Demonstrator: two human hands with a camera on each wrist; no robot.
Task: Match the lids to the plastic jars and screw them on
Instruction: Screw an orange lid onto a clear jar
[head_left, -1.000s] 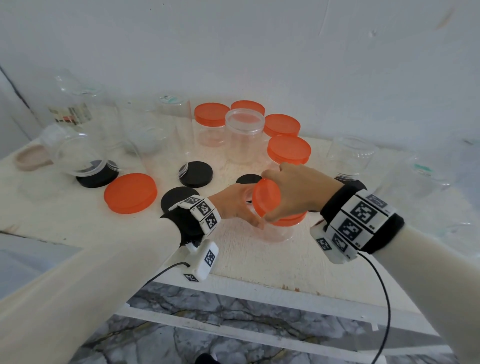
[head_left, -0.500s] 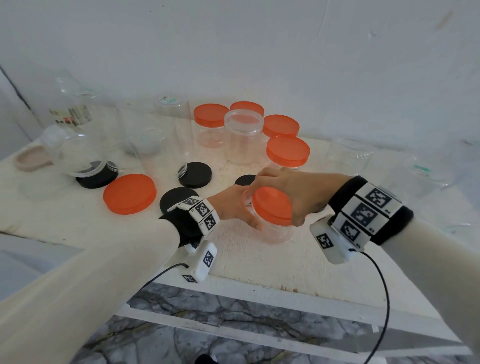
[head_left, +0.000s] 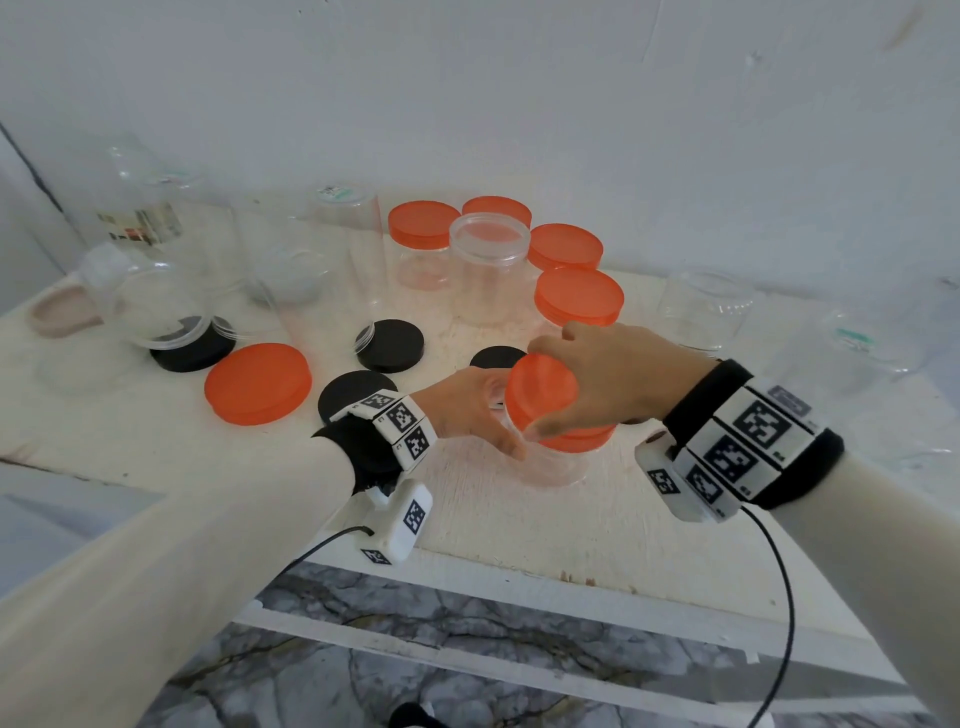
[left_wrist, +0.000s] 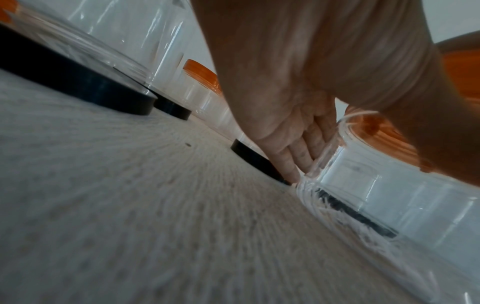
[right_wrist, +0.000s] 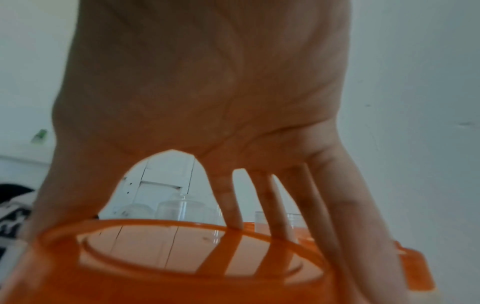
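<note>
Near the front edge of the white table (head_left: 597, 525), the left hand (head_left: 470, 410) grips a clear jar (head_left: 553, 465) while the right hand (head_left: 613, 382) clasps the orange lid (head_left: 540, 392) on top of it. Behind — four orange-capped jars, one loose orange lid (head_left: 258, 383), four black lids, several open jars.

- In front of me stands a white wooden table (head_left: 597, 525), its rough painted top chipped along the near edge.
- Behind it rises a plain pale wall (head_left: 519, 93) with a few small marks.
- Below the table edge I see a grey marbled floor (head_left: 415, 623).
- The light is soft and even.
</note>
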